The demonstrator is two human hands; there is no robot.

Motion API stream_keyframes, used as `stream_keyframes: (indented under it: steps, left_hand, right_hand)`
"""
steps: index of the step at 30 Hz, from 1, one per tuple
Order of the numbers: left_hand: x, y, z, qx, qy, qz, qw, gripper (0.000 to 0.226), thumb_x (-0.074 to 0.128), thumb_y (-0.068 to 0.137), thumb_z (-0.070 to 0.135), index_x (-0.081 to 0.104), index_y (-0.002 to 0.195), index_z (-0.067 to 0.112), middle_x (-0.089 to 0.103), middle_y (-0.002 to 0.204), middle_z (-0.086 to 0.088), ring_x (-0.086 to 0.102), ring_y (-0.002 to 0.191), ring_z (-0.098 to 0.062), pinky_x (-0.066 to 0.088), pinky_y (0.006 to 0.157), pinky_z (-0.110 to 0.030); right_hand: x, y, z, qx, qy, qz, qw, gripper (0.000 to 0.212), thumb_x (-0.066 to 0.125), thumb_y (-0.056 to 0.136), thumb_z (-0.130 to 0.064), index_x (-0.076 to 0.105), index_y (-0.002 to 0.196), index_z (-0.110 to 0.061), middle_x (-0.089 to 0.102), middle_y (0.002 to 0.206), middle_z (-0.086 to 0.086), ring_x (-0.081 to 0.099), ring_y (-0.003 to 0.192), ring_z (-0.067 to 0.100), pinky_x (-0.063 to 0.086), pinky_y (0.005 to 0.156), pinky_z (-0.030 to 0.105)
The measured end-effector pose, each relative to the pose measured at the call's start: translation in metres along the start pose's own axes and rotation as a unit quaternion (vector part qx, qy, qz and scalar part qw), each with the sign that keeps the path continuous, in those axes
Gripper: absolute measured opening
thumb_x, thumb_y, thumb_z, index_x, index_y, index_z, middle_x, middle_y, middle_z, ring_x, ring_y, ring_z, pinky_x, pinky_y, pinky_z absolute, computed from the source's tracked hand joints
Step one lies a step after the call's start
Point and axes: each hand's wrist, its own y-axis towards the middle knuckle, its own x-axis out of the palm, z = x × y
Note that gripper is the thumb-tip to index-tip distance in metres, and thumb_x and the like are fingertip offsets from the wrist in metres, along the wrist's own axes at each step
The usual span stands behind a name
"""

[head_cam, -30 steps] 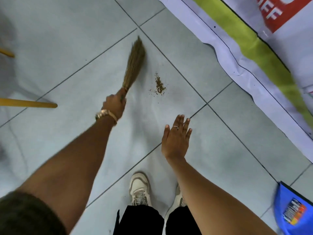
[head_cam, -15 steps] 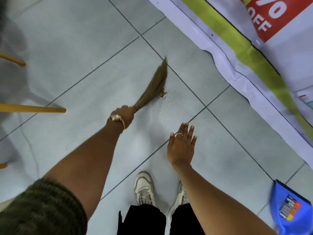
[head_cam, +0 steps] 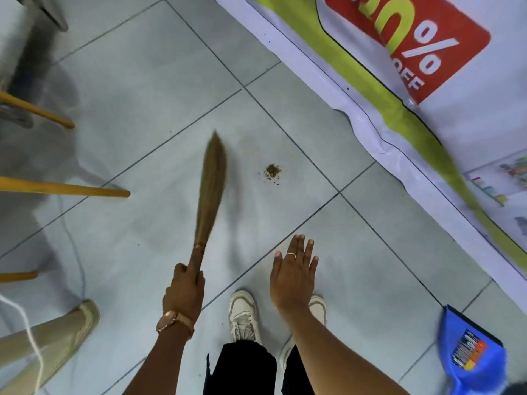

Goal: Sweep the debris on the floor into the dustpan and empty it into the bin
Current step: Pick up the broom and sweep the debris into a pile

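A small heap of brown debris (head_cam: 273, 171) lies on the grey floor tiles, with a few crumbs scattered around it. My left hand (head_cam: 184, 292) grips the handle of a short straw broom (head_cam: 211, 183), whose bristles point away from me just left of the heap and do not touch it. My right hand (head_cam: 293, 270) hovers flat with fingers spread, holding nothing. A blue dustpan (head_cam: 472, 356) lies on the floor at the lower right, well away from the heap.
A printed banner (head_cam: 399, 89) covers the floor along the right side. Yellow wooden legs (head_cam: 74, 191) stick in from the left, and a beige leg (head_cam: 48, 343) with a white cord stands at the lower left. My white shoes (head_cam: 242, 315) are below my hands.
The broom has swung back left off the debris after brushing it. The debris is now a tighter heap. The view has shifted, so more of the banner and the left furniture shows.
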Motion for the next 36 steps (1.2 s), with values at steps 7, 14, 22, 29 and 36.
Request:
stream_keyframes:
  steps: [7,14,22,29,36]
  left_hand:
    - [0.069,-0.005,0.001,-0.036,0.025,-0.105,0.994,0.056,0.041,0.098,0.024,0.021,0.149,0.034,0.048,0.099,-0.016,0.060,0.084,-0.042,0.049,0.074,-0.046]
    - [0.089,0.019,0.068,0.007,0.012,-0.131,0.991,0.058,0.038,0.099,0.024,0.013,0.151,0.034,0.048,0.118,-0.021,0.059,0.096,-0.045,0.049,0.083,-0.050]
    - [0.035,0.004,0.091,0.085,0.094,-0.054,0.991,0.063,0.040,0.099,0.023,0.006,0.152,0.034,0.045,0.110,-0.014,0.056,0.060,-0.035,0.046,0.056,-0.040]
    - [0.047,-0.025,0.061,0.205,0.177,-0.122,0.955,0.064,0.040,0.099,0.021,0.006,0.151,0.037,0.045,0.106,-0.009,0.039,0.047,-0.027,0.044,0.049,-0.038]
    - [0.073,0.010,0.009,0.154,0.158,-0.195,0.956,0.061,0.036,0.099,0.029,0.006,0.149,0.044,0.047,0.113,-0.017,0.063,0.084,-0.044,0.050,0.075,-0.049]
  right_hand:
    - [0.025,0.011,0.025,0.017,-0.031,-0.022,0.999,0.060,0.020,0.105,-0.033,0.002,0.155,-0.006,0.001,0.165,0.006,-0.008,0.153,0.023,0.000,0.126,0.043]
    - [0.029,0.028,0.032,0.031,-0.046,-0.007,0.998,0.061,0.021,0.104,-0.033,0.002,0.155,-0.006,0.001,0.165,0.008,-0.006,0.153,0.023,0.001,0.125,0.043]
    - [0.002,0.031,0.022,0.017,-0.042,0.003,0.999,0.065,0.024,0.104,-0.038,0.003,0.154,-0.002,0.001,0.164,0.014,-0.004,0.153,0.026,0.001,0.126,0.040]
    - [0.004,0.003,0.043,0.001,-0.088,-0.018,0.996,0.063,0.023,0.104,-0.035,0.004,0.155,-0.003,0.001,0.164,0.012,-0.004,0.153,0.026,0.001,0.126,0.042]
    - [0.039,-0.017,0.048,0.000,-0.089,-0.071,0.994,0.064,0.024,0.104,-0.035,0.002,0.155,-0.003,-0.001,0.164,0.011,-0.006,0.153,0.026,0.001,0.126,0.043]
